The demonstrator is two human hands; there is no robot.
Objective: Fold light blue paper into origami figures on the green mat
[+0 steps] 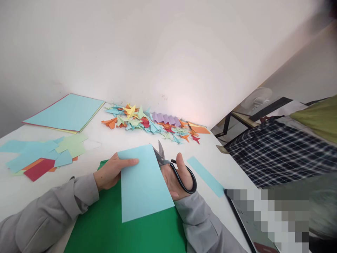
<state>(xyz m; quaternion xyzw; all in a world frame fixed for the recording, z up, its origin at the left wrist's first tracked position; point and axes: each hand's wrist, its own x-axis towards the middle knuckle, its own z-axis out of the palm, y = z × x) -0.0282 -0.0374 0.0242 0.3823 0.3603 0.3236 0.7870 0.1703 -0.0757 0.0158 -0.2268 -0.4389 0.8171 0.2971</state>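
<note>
Green sheet [131, 235], 6 o'clock: blades dipping could nick it. Above it, centre, light-blue sheet [144, 186], left edge pinched near 10 o'clock in left hand [112, 172]; far end from grip could sag, skewing any cut. Right hand [172, 181], 3 o'clock, half-curled, holding black-handled scissors [163, 161], loop round thumb; slack hold could let blades twist. Blades parted by sheet's edge; contact unclear. Light-blue strip [206, 176], 3 o'clock: sleeve [202, 218] could sweep it.
</note>
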